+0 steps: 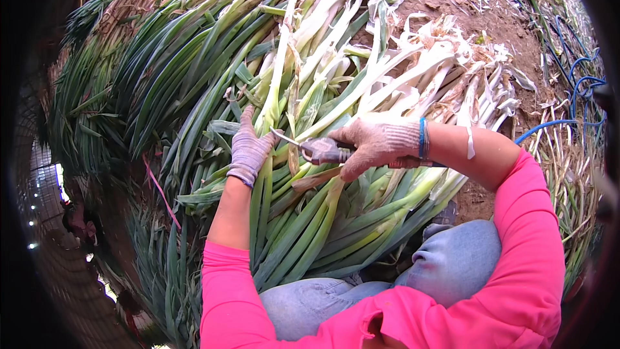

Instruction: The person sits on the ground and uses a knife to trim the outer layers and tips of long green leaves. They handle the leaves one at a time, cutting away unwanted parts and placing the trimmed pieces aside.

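Observation:
My left hand (251,148), in a pale knit glove, is closed around a long green onion (276,94). Its white end points away from me and its green leaves hang down toward my lap. In my gloved right hand (380,145) is an air blow gun (318,150), held level and pointing left. Its thin metal nozzle (284,137) ends right beside the green onion, near my left fingers. Beneath both hands lies a thick pile of green onions (310,236), with white roots (478,68) toward the upper right. My right palm hides part of the gun's handle.
More green onions (187,71) are heaped at the left and far side. A blue hose (549,128) curls at the right over brown soil (465,3) strewn with peeled skins. A pink string (159,190) lies at the left. My jeans-clad knee (455,258) is close below the pile.

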Tool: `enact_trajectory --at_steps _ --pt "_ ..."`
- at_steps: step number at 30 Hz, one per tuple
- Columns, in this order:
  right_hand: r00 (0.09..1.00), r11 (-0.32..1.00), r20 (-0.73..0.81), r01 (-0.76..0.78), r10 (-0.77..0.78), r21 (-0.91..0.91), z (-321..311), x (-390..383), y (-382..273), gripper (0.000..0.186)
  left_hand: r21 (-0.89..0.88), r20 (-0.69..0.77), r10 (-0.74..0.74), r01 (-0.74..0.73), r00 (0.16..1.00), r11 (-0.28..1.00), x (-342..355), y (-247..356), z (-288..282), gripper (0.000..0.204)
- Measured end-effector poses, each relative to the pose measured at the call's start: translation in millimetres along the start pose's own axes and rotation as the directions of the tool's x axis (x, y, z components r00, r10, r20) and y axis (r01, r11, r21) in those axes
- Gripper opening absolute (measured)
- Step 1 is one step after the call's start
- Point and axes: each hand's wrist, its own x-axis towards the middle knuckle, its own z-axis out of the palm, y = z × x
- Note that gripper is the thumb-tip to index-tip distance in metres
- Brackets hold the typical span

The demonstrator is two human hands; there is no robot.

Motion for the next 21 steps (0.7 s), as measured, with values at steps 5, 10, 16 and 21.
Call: enact_trajectory --at_steps 5,10,16,21 --pt "0.976 0.988 -0.187 -0.085 0.109 0.131 -33.0 0.4 1.2 0.048 -0.098 0.006 0.047 -0.046 0.999 0.994 0.4 -10.6 8.1 0.097" --pt "0.950 0.980 -0.295 -0.043 0.101 0.196 -62.9 61.1 48.1 0.054 -0.124 -0.003 0.039 -0.039 0.999 0.992 -6.9 -9.2 11.1 0.086" --pt "0.998 0.992 -0.045 -0.036 0.042 0.119 -25.7 17.0 -3.3 0.059 -0.001 -0.084 0.055 -0.056 0.995 0.998 -13.7 -18.9 6.1 0.084" --pt "0.984 0.960 0.019 0.170 -0.178 0.223 2.7 17.4 4.6 0.056 0.019 -0.095 0.087 -0.086 0.992 0.996 -13.2 -16.1 5.5 0.084"
